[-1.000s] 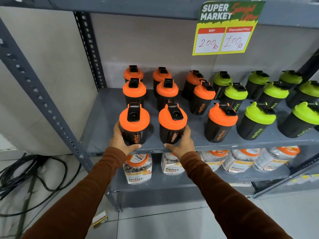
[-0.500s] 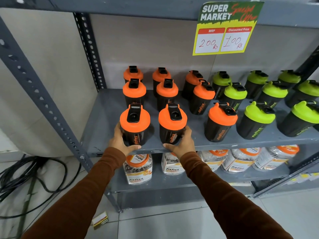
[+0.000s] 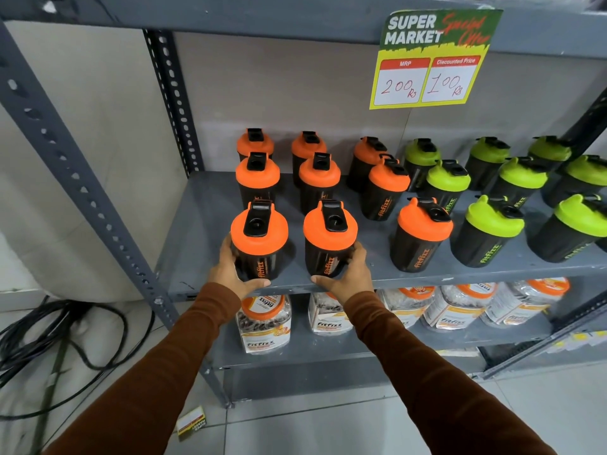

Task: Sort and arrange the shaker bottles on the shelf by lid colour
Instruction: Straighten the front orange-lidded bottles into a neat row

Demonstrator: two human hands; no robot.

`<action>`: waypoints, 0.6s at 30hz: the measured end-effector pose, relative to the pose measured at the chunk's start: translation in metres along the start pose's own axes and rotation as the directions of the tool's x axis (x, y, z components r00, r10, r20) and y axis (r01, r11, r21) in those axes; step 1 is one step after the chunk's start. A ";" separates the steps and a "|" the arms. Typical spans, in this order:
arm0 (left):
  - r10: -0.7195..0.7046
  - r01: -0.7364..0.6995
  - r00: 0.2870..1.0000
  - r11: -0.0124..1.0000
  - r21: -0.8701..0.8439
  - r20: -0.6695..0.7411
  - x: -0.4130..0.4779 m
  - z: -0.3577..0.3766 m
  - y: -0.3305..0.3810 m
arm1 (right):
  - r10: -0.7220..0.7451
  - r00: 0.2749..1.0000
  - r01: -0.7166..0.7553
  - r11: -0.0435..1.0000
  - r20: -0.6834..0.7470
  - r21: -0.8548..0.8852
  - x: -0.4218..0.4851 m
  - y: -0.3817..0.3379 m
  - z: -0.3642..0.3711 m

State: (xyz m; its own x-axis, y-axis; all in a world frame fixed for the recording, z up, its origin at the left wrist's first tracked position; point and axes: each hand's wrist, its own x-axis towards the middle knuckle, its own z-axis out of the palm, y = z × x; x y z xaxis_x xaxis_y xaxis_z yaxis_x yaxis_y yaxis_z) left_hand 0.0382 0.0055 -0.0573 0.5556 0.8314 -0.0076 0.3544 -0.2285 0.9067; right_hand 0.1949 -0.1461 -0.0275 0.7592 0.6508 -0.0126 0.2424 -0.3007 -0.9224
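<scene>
On the grey metal shelf (image 3: 203,224) stand black shaker bottles in rows: several with orange lids on the left, several with green lids (image 3: 494,221) on the right. My left hand (image 3: 230,274) is wrapped around the front-left orange-lid bottle (image 3: 259,239) from its left side. My right hand (image 3: 348,274) grips the orange-lid bottle beside it (image 3: 329,236) from the right. Both bottles stand upright at the shelf's front edge. A third front-row orange-lid bottle (image 3: 422,234) stands apart to the right.
A yellow and green price sign (image 3: 433,59) hangs from the shelf above. Clear jars with orange lids (image 3: 264,321) lie on the lower shelf. Slotted grey uprights (image 3: 82,188) frame the left side. Black cables (image 3: 65,333) and a small card (image 3: 192,423) lie on the tiled floor.
Both hands stay on the two front orange-lid bottles. The two bottles have barely shifted; the view has moved only slightly.
</scene>
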 end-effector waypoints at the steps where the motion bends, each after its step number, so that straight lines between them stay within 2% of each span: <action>1: -0.004 0.004 1.000 1.000 0.002 0.002 0.000 0.000 -0.001 | -0.001 1.000 0.001 1.000 -0.002 -0.003 0.000 0.001 0.001; 18: 0.047 -0.047 0.999 0.999 0.007 0.009 0.004 0.001 -0.007 | -0.012 1.000 0.012 1.000 0.003 -0.004 -0.001 0.003 0.002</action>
State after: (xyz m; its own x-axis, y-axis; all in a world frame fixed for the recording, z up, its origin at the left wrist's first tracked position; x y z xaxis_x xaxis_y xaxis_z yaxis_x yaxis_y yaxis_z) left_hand 0.0387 0.0097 -0.0637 0.5783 0.8152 0.0317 0.3332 -0.2715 0.9029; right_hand 0.1940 -0.1464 -0.0307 0.7545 0.6563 -0.0027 0.2542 -0.2960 -0.9208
